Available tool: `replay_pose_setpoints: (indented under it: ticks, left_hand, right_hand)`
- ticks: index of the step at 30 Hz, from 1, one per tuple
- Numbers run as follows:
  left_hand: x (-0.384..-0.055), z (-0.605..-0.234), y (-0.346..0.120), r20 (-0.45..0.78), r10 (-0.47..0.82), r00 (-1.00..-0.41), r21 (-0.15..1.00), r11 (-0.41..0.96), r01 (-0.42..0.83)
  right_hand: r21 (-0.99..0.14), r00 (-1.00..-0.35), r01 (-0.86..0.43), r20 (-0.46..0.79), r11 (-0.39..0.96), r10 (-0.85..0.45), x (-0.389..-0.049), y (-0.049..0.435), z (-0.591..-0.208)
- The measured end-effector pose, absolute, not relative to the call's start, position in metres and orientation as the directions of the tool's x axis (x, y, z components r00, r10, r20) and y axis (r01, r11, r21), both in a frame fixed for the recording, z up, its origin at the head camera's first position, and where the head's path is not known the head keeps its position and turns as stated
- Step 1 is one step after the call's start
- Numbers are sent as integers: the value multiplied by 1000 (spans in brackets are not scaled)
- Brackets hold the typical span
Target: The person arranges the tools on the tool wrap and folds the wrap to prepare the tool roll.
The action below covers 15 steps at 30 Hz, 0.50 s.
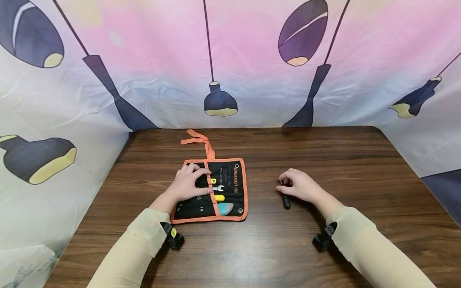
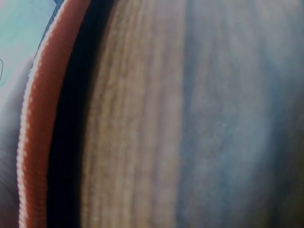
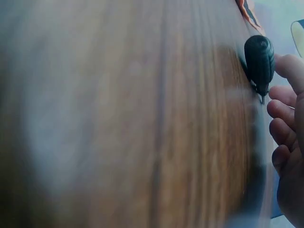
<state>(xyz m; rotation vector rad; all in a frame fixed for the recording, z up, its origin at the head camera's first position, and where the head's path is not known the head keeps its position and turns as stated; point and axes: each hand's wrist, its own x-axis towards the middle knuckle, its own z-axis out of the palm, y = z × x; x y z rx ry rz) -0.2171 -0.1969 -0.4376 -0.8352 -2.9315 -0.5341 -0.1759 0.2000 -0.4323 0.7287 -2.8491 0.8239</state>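
Observation:
A black tool pouch with orange edging (image 1: 246,188) lies spread out on the table, left of centre. My left hand (image 1: 185,185) rests on its pocket side, thumb and fingers apart near the orange pocket band. From the pockets stick out a small wrench (image 1: 219,188), a yellow handle (image 1: 219,198) and a teal-and-grey handle (image 1: 225,208). To the right of the pouch, my right hand (image 1: 298,185) pinches a small screwdriver with a ribbed black handle (image 1: 286,201). The right wrist view shows the screwdriver (image 3: 260,59) with a short metal shaft; its tip is hard to make out.
Orange tie straps (image 1: 201,141) trail from the pouch's far edge. The brown wooden table (image 1: 324,148) runs back to a printed cloth (image 1: 252,60) with lamp pictures. In the left wrist view, the pouch's orange edging (image 2: 45,104) is close up and the rest blurred.

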Motion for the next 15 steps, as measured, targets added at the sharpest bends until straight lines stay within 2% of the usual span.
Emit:
replay_pose_setpoints:
  ticks: [15]
  left_hand:
    - [-218,-440,-198,123,497,-859,324,798,508]
  right_hand:
    - [-510,-879,-469,193,721,-436,-165,217,-441]
